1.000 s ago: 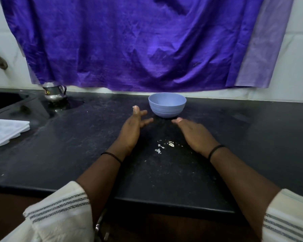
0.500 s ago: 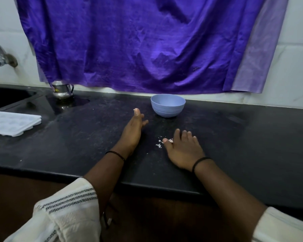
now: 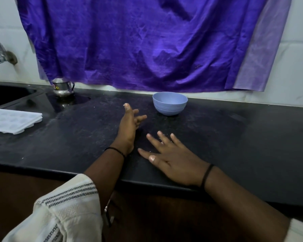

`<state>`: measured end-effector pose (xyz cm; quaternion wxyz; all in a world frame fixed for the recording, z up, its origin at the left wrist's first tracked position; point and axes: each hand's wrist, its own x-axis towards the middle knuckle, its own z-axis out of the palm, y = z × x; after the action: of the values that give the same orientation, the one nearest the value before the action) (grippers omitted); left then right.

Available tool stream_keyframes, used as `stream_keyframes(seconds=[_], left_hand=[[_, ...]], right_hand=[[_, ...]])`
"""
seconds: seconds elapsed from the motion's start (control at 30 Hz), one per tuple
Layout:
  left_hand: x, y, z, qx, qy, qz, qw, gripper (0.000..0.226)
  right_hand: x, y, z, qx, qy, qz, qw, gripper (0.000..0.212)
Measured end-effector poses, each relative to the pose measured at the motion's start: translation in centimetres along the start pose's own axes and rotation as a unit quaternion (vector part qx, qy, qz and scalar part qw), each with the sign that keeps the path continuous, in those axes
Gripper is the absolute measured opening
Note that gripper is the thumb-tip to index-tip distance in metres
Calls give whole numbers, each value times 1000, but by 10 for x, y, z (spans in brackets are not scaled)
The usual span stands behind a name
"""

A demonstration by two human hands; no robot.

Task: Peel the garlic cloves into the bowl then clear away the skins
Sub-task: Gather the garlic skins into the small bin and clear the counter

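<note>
A: Start with the fingers. What do they hold?

B: Nothing that I can see. The right hand [image 3: 177,161] lies flat, palm down, on the table [image 3: 243,137], with its fingers [image 3: 165,139] straight and spread. The left hand [image 3: 129,125] stands on its edge at about 10 o'clock from the right one, fingers loosely extended, also holding nothing.

A: And the skins?

B: I see only a few pale specks beside the right fingertips. The rest, if there are any, must be under the palm; I cannot tell. The bowl [image 3: 170,103] stands at 12 o'clock from the right hand, near the wall and apart from both hands. Its inside is hidden from this view, so the cloves do not show.

A: So which step is this?

B: I judge it to be the clearing of the skins. To do it well, the flat hand should drag the flakes towards 6 o'clock, to the table's edge, with light and even pressure. The left hand can work as a wall, or cup below the edge to catch them.

A: Why light pressure?

B: Garlic skin is thin and papery; it will probably fly away or stick to skin. The table is dark, smooth stone with a dusty, smeared surface, so pale flakes show well on it. The bowl is round, matte blue, probably plastic and light; a careless sweep could push it.
</note>
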<state>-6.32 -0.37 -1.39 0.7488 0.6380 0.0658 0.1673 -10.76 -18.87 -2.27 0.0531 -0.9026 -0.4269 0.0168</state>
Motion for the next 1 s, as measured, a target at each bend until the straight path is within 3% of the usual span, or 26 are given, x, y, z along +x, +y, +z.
stream_keyframes(seconds=[0.23, 0.33, 0.5, 0.67, 0.77, 0.83, 0.93, 1.0], left_hand=[[0, -1, 1, -4, 6, -2, 1000, 75], [0, -1, 1, 4, 2, 2, 1000, 76], [-2, 0, 2, 12, 2, 5, 1000, 74], [-3, -1, 3, 10, 5, 5, 1000, 73], [-2, -1, 2, 14, 5, 8, 1000, 73], [-1, -2, 3, 19, 4, 9, 1000, 72], [1, -4, 3, 39, 1, 3, 999, 71], [1, -6, 5, 80, -14, 4, 997, 74]], right_hand=[[20, 57, -14, 6, 8, 127, 992, 45], [8, 58, -15, 42, 34, 83, 995, 41], [3, 50, -12, 32, -21, 31, 999, 42], [11, 40, -14, 27, 64, 23, 997, 52], [6, 27, -12, 7, 11, -24, 1000, 50], [7, 34, -12, -13, -3, 18, 1000, 50], [12, 51, -13, 75, 99, 95, 988, 46], [14, 59, -11, 183, 221, 159, 945, 41]])
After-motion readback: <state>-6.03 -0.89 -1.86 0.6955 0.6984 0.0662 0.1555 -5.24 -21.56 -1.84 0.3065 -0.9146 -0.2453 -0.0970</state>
